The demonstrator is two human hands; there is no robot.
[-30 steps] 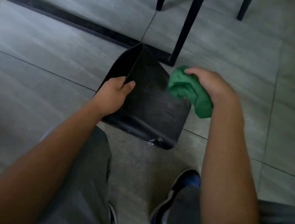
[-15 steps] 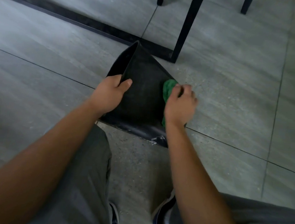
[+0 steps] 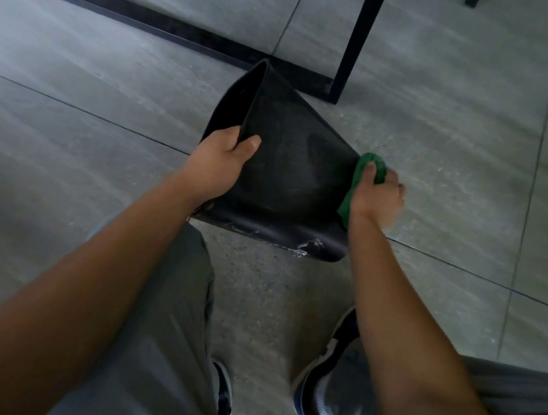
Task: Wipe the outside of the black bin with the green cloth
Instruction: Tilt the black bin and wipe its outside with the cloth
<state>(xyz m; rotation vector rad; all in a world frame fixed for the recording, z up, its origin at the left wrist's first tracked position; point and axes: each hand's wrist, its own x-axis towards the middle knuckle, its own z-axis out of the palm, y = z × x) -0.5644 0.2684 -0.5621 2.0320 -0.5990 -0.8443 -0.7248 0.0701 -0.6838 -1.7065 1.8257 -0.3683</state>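
Note:
The black bin (image 3: 291, 168) lies tipped over on the grey tiled floor, its open mouth turned to the left and its base toward me. My left hand (image 3: 219, 162) grips the bin's rim, thumb on the outer wall. My right hand (image 3: 376, 194) holds the bunched green cloth (image 3: 363, 170) and presses it against the bin's right side edge. Part of the cloth is hidden under my fingers.
A black metal furniture frame (image 3: 170, 27) runs across the floor just behind the bin, with an upright leg (image 3: 357, 41) close to its far corner. My knees and shoes (image 3: 315, 395) are below the bin. Open floor (image 3: 458, 181) spreads to the right.
My right hand first brought the cloth down onto the bin's upper wall, then slid it right to the bin's side edge. The left hand kept its grip on the rim.

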